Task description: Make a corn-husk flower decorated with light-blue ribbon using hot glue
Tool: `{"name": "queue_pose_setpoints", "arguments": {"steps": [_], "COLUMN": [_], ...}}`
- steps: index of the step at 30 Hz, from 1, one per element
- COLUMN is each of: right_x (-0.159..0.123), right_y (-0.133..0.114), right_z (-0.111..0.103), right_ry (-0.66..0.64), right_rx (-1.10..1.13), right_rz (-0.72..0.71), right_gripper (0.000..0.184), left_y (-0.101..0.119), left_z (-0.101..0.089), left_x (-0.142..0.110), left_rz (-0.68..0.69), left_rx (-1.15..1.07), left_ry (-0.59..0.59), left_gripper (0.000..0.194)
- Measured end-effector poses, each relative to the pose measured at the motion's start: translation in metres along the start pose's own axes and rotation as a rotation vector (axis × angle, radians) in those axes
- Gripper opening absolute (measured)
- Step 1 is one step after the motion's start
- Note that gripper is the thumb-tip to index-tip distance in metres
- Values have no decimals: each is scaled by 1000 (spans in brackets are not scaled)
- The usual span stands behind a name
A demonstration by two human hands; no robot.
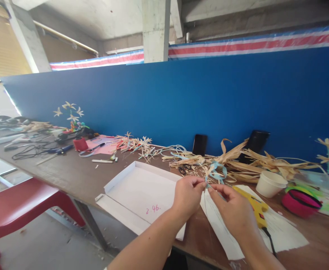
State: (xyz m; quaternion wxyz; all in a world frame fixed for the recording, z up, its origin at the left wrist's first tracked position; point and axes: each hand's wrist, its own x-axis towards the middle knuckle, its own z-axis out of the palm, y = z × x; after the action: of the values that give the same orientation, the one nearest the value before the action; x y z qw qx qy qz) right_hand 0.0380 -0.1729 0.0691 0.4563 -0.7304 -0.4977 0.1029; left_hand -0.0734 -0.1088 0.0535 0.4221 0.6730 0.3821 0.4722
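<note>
My left hand (189, 194) pinches the stem of a small pale flower (206, 171), which looks made of dried husk. Close beside it, my right hand (233, 210) pinches a light-blue strip (208, 183) at that stem; the fingers hide most of the strip. Below the right hand, white paper sheets (217, 221) lie on the table. A yellow hot glue gun (251, 204) rests just right of that hand. Under my left forearm is an open white cardboard box (141, 187) with pink handwritten figures.
Dried husks (237, 165), dark scissors (184, 169) and a phone (200, 144) are behind my hands. A white cup (271, 183) and a pink round holder (301, 202) stand at right. Finished-looking flowers (137, 144) lie further left. A red chair (35, 206) stands at the table's left front.
</note>
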Motion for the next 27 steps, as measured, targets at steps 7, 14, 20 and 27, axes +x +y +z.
{"name": "queue_pose_setpoints", "arguments": {"steps": [7, 14, 20, 27], "right_x": [3, 3, 5, 10], "right_y": [-1, 0, 3, 6], "right_z": [-1, -2, -2, -5], "right_ry": [39, 28, 30, 6], "right_rx": [-9, 24, 51, 16], "right_rz": [-25, -21, -3, 35], "right_gripper": [29, 30, 29, 34], "left_y": [3, 1, 2, -2], "left_z": [0, 1, -3, -6], "left_x": [4, 4, 5, 7], "left_rz": [26, 34, 47, 58], "left_rx": [2, 5, 16, 16], "left_ry": [14, 4, -29, -84], "left_gripper": [17, 17, 18, 18]}}
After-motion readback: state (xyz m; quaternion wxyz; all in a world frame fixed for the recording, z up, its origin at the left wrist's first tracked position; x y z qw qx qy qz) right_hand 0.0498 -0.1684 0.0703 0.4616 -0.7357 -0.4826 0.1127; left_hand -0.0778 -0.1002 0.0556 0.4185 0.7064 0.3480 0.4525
